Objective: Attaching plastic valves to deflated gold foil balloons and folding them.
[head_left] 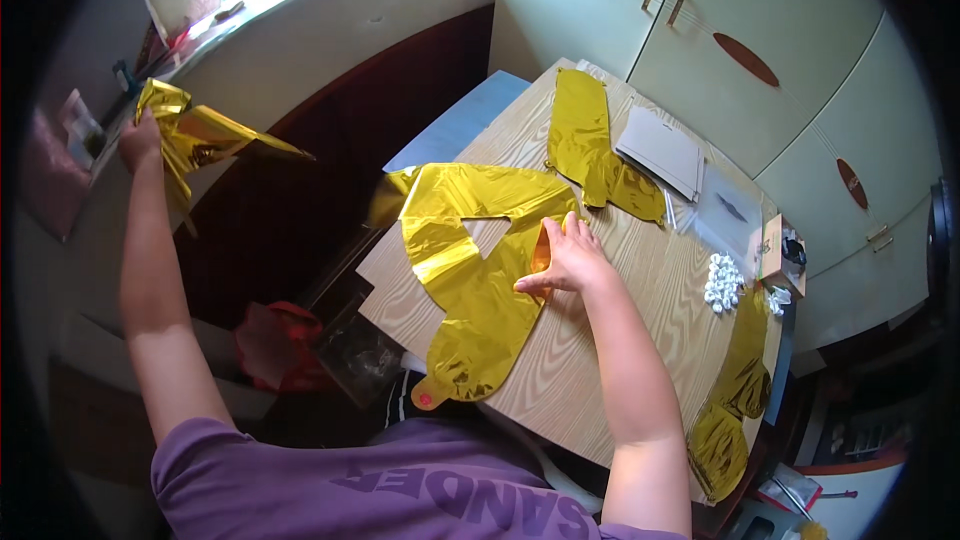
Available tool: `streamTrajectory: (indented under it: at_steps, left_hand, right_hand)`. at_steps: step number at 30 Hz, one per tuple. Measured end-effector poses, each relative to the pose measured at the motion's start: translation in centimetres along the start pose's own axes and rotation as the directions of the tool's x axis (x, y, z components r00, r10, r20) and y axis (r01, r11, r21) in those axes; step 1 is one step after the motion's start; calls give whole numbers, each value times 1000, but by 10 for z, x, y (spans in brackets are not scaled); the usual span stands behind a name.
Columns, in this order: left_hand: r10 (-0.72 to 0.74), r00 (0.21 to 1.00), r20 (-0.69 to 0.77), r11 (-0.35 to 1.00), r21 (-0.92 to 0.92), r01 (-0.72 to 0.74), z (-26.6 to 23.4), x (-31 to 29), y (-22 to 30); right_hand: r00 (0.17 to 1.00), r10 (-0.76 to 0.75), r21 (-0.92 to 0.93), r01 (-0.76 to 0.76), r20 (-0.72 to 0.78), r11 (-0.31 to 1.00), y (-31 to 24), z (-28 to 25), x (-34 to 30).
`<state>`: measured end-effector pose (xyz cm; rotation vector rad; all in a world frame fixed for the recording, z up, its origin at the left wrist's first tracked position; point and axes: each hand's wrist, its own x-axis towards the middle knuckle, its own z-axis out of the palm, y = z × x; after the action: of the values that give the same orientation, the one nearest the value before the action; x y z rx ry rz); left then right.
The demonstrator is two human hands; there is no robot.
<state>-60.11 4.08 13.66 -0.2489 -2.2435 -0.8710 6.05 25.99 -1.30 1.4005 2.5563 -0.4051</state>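
Observation:
Raised at the far left, my left hand (140, 140) is closed around a crumpled gold foil balloon (208, 135), whose pointed end sticks out to the right. A flat, uninflated gold foil balloon (465, 300) lies across the near part of the table, with a small opening in its middle and a rounded tab at its lower end. My right hand (570, 258) rests on that balloon's right side. Its thumb and fingers are spread apart, and the foil between them reflects orange.
On the wooden table (620, 330) lie another flat gold balloon (585, 135), grey-white sheets (662, 152), clear plastic bags (722, 215) and small white pieces (722, 283). More gold foil (735, 400) hangs along the right edge. Cabinets (770, 50) stand behind; a red bag (280, 345) is lower left.

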Motion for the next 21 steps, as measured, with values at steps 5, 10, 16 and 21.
streamTrajectory:
  at_steps: [5,10,16,21]
  left_hand:
    - [363,837,409,773,-634,-26,-73,-117,135]
    - [811,51,582,569,-768,-294,-178,-366,214]
    - [825,-372,426,499,-858,123,-211,-554,230]
    - [733,-633,250,628,-607,487,-216,-567,254]
  right_hand:
    - [996,-18,73,24,-83,997,13,6,-8]
    - [926,71,685,221,-370,694,38,48,-58]
    - [950,270,988,153,-155,27,82,67,-182]
    - [783,528,871,35,-329,490,113,67,-262]
